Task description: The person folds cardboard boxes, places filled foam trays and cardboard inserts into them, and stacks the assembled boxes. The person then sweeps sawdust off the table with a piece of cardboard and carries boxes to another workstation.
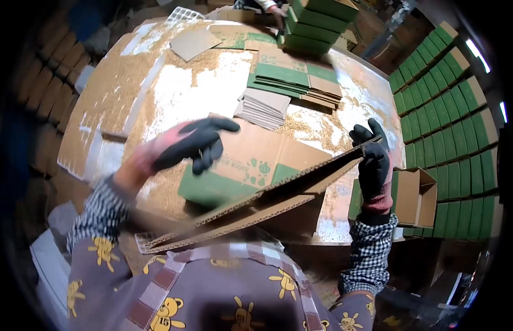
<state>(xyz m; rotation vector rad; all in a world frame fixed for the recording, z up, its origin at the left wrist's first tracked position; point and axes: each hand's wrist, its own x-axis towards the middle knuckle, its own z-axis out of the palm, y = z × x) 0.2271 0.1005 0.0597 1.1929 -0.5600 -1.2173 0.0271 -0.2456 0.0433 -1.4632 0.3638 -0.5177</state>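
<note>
My right hand [374, 165], in a dark-coated glove with a pink cuff, is closed on the upper right corner of a partly opened cardboard box [289, 205]. This box tilts down to the left in front of my body, its corrugated edges facing me and a dark gap between its walls. To the left, my left hand [191, 144], gloved alike, hovers with fingers apart and a finger pointing right. It holds nothing. Beneath and beyond lies a flat green and brown printed carton [248, 151], partly hidden by the held box.
Grey cardboard pieces [263, 108] and a stack of flat cartons [295, 77] lie on the debris-strewn table [184, 83]. Another person's hand [277, 12] is beside stacked green boxes [314, 27]. Rows of green boxes [455, 165] and an open box [415, 197] stand right.
</note>
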